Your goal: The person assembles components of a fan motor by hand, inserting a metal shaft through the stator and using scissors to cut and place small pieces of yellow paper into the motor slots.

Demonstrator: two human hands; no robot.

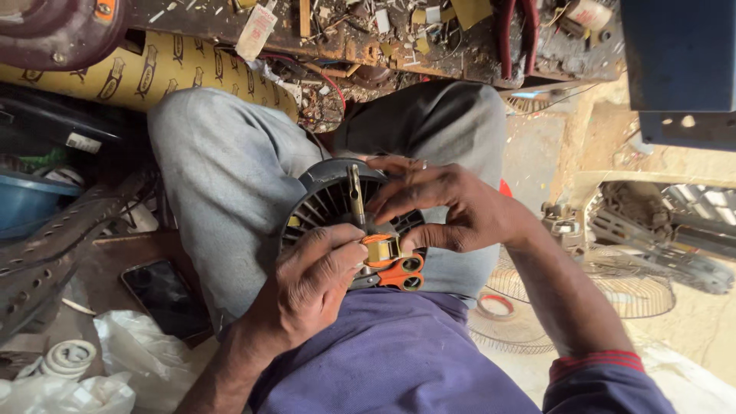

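A dark round finned motor housing (326, 198) with a brass-coloured shaft (356, 195) rests on my lap between my knees. My left hand (314, 280) is closed around a small roll of yellowish tape (381, 249) at the housing's near edge. Orange-handled scissors (402, 272) lie just under the roll, against my left fingers. My right hand (437, 203) lies over the right side of the housing, fingers spread and touching its rim and the tape roll.
A littered wooden bench edge (368, 38) runs across the top. A dark phone (165, 295) lies on the floor at left, near white plastic bags (130, 349). Wire fan guards (629, 287) and a metal fan part (652, 230) sit at right. A blue box (678, 54) is at the upper right.
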